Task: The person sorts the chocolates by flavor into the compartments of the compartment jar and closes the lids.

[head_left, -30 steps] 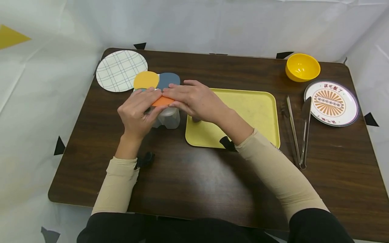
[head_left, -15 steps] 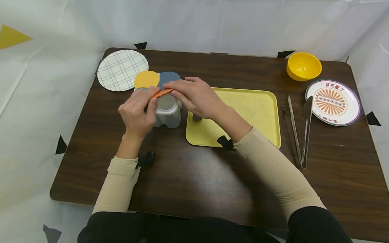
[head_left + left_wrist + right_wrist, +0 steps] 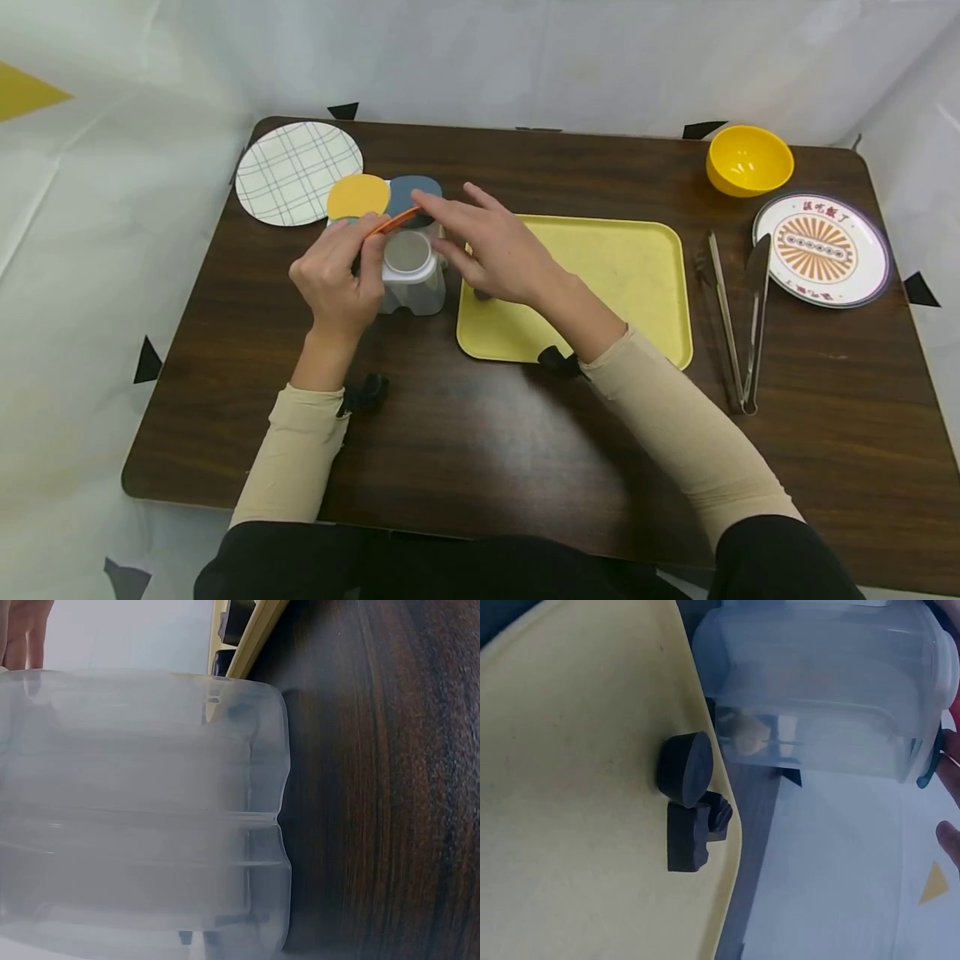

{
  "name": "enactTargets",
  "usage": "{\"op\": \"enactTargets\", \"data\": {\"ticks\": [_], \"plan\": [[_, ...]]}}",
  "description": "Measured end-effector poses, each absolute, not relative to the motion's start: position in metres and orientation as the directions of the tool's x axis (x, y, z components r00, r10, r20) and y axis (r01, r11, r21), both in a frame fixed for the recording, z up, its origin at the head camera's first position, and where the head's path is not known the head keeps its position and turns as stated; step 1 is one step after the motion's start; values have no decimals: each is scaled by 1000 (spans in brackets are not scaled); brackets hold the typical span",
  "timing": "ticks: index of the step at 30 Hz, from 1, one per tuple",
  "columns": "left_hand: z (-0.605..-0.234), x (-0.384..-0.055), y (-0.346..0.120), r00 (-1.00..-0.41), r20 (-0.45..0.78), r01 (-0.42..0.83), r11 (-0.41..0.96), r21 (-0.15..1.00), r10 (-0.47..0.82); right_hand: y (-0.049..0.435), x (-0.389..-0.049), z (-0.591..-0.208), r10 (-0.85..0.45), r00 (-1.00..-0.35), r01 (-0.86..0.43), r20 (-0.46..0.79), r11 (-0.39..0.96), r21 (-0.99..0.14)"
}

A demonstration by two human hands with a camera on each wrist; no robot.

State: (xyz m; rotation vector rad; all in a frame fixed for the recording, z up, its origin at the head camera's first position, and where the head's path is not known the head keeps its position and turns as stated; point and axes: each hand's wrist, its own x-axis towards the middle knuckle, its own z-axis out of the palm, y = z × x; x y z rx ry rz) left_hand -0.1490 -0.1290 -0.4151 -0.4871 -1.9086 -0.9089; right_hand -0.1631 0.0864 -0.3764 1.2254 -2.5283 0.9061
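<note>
Pale sheeting hung behind the dark wooden table, where we watched a person's two hands at work. The left hand pinched the rim of an orange lid between thumb and fingers; the lid stood tilted, slanting up from that pinch toward the other hand. The right hand had its fingers straight and spread, the forefinger close to the lid's raised end; we could not tell whether they touched. Between the hands we saw an uncovered round opening in the clear container, with a yellow lid and a blue lid beyond the left hand. Beneath the right hand and out to its right was the yellow tray, bearing three dark pieces.

For handling the lid, we judged a light left pinch close to the rim best, with the right fingers laid flat as support. A lopsided push, we thought, could slip the lid or rock the container.
</note>
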Motion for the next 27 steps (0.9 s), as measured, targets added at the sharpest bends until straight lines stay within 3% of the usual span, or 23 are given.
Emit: {"op": "enactTargets", "data": {"ticks": [7,10,14,19,23,27], "plan": [[-415,-150,-129,-480,876,641,661,391,-54,104,-143,-374,-626,-627,-775,464,443,-450],[-415,-150,-128,-476,878,642,660,390,-57,119,-131,-376,-546,-669,-742,503,457,-491],[-416,-150,-127,-468,882,649,655,387,-59,148,-117,-382,-348,-775,-626,528,539,-564],[-417,-151,-126,-458,886,655,649,387,-65,202,-101,-402,44,-882,-323,469,669,-669],[-419,-151,-126,-458,886,654,649,389,-69,251,-85,-419,366,-858,10,360,712,-702],[-419,-151,-126,-456,887,653,647,393,-79,290,-68,-429,560,-805,313,195,681,-662]]}}
